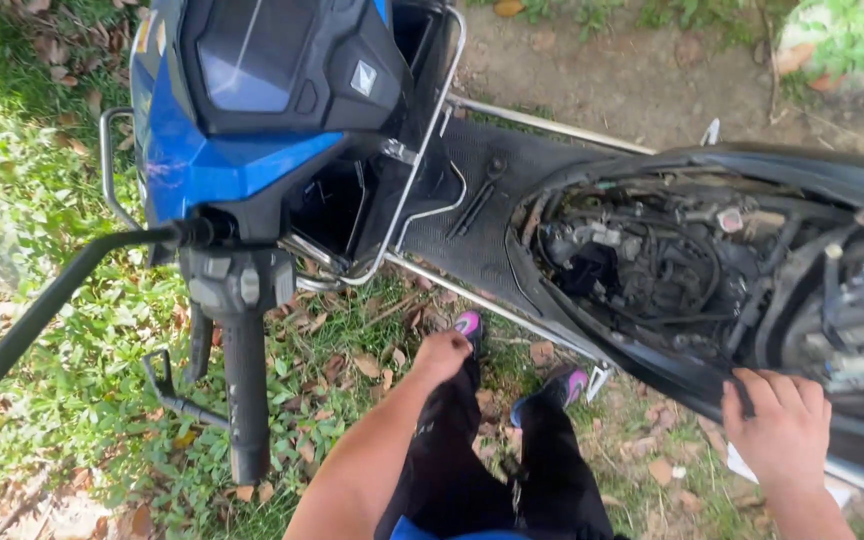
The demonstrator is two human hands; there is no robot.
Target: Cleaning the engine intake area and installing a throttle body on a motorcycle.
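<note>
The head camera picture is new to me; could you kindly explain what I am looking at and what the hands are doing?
The camera sits on a person's head and looks down, so you see their own arms and legs. Below stands a blue scooter on grass, its seat area open, showing engine parts and cables. The right hand rests on the black edge of the body panel, fingers curled over it. The left hand hangs closed near the knee and seems to hold nothing. A wrench-like tool lies on the footboard.

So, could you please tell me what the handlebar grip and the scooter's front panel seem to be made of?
Handlebar grip: looks like black matte rubber, dull with no shine. Front panel: probably glossy blue painted plastic, judging by its smooth moulded curves and reflections.
</note>
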